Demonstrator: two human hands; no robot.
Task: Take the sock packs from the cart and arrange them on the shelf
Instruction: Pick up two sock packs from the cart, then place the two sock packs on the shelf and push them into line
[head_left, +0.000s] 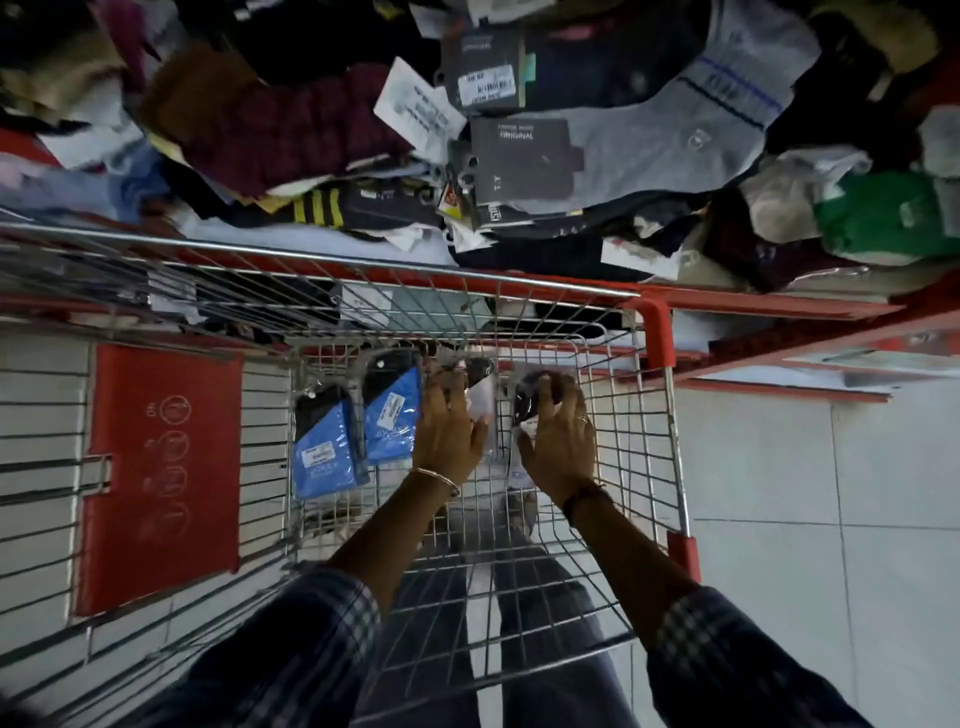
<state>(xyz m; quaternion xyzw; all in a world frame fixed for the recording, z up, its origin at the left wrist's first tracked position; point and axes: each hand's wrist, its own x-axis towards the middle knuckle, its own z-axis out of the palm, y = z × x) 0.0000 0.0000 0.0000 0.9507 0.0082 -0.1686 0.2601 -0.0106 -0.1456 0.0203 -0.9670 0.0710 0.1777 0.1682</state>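
Note:
Both my hands reach down into the wire cart (652, 467). My left hand (449, 431) lies on a clear-wrapped sock pack (480, 400) with dark socks, fingers curled over it. My right hand (558, 441) grips another clear pack of dark socks (530, 397). Two blue-and-black sock packs (324, 447) (392, 410) lie side by side on the cart floor to the left of my left hand. The shelf (727, 304), red-edged, runs across the top and carries a heap of loose socks and packs.
A grey sock pack (649, 140) and dark carded packs (524, 156) lie on top of the shelf heap. The cart's red child-seat flap (161, 478) is folded at the left. White tiled floor (831, 519) lies to the right of the cart.

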